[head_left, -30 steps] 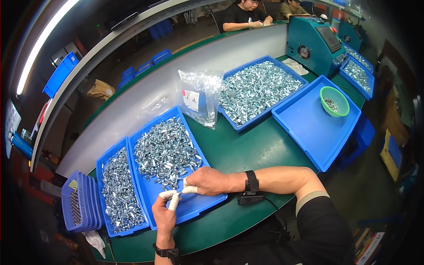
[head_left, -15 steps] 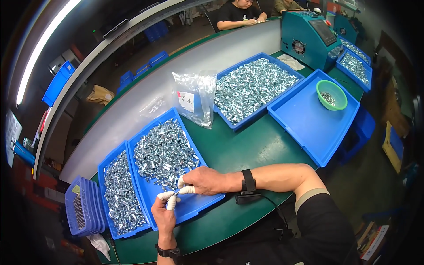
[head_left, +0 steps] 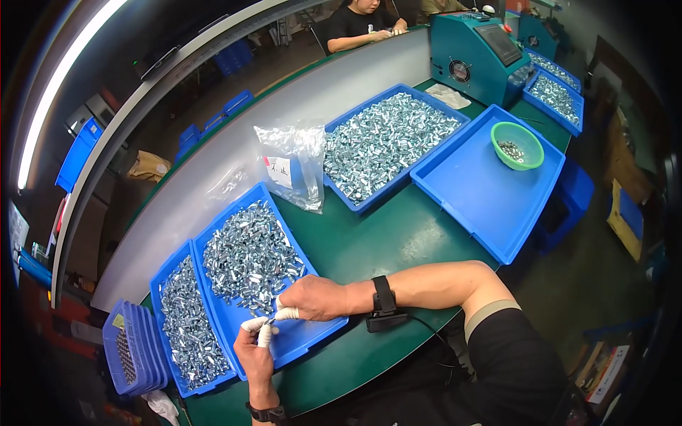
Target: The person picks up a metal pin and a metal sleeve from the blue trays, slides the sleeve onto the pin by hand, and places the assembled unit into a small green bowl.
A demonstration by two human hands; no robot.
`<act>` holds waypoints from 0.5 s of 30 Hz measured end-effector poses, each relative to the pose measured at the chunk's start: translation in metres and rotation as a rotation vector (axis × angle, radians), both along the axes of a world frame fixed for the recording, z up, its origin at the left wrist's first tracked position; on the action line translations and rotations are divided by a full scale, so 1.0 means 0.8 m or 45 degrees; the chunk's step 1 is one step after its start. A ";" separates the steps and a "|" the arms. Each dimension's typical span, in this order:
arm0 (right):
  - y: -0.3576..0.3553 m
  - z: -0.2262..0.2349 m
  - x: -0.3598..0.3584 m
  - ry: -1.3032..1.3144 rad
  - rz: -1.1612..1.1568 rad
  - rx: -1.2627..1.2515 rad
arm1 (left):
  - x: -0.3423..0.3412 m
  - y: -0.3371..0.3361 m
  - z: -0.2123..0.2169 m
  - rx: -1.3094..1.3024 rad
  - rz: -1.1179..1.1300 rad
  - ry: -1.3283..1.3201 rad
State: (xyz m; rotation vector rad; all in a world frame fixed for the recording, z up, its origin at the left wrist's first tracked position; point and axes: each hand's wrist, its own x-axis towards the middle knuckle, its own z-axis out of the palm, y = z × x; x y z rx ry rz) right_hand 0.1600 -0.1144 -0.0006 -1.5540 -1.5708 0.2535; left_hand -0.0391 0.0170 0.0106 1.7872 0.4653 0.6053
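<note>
Over the near part of a blue tray (head_left: 328,331), my two hands meet fingertip to fingertip. My left hand (head_left: 256,358) is closed in a pinch, its thumb and forefinger wrapped in white finger cots. Between the fingertips shows a small silvery metal part (head_left: 271,321), mostly covered. From the right, my right hand (head_left: 317,297) reaches in with its covered fingers pinched at the same part. A heap of small shiny metal parts (head_left: 249,248) fills the tray's far portion, just beyond my fingers.
Left of it stand another parts tray (head_left: 192,326) and stacked purple-blue baskets (head_left: 131,348). A clear plastic bag (head_left: 295,167), a full parts tray (head_left: 391,145), a blue tray (head_left: 490,192) with a green bowl (head_left: 517,146), and a teal machine (head_left: 469,60) are farther off. A person (head_left: 362,25) sits across.
The view has shifted, so most of the bench appears farther left. My hands stay together over the tray, and the right fingers look closer together around the small part.
</note>
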 end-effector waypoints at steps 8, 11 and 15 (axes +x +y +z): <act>-0.008 0.016 0.002 0.233 0.088 0.004 | 0.001 0.001 0.002 -0.041 0.010 -0.005; 0.000 0.002 0.001 0.202 0.081 0.212 | 0.003 0.000 0.005 -0.034 0.003 0.012; 0.002 -0.003 0.004 0.110 0.060 0.133 | 0.004 0.001 0.003 -0.054 -0.006 -0.011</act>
